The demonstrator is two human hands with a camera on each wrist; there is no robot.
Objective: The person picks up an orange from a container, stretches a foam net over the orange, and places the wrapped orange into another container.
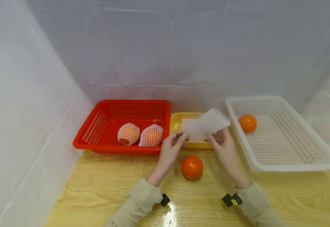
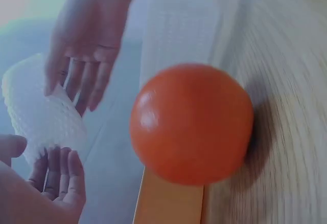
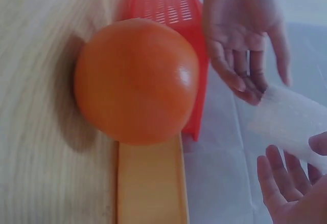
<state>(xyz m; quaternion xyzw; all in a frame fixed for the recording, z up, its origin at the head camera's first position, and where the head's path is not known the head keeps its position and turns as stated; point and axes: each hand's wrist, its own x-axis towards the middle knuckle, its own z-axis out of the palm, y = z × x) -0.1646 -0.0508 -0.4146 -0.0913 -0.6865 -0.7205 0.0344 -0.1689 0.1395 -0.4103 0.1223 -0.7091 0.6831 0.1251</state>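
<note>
A white foam fruit net (image 1: 204,126) is stretched flat between my two hands, above a yellow tray (image 1: 176,121). My left hand (image 1: 169,148) pinches its left end between thumb and fingers. Toward the other end, my right hand (image 1: 224,148) pinches the net, thumb (image 3: 319,143) on the near side and fingers behind. On the table between my forearms sits a smooth, round orange-red fruit (image 1: 192,167), touched by neither hand. It looms large in both wrist views. More white netting (image 1: 185,122) shows in the tray, partly hidden by the held net.
To the left stands a red basket (image 1: 97,146) with two net-wrapped fruits (image 1: 128,134) inside. A white basket (image 1: 295,167) at the right holds one bare orange fruit (image 1: 248,123). White sheeting (image 1: 153,47) rises behind the containers and along the left side.
</note>
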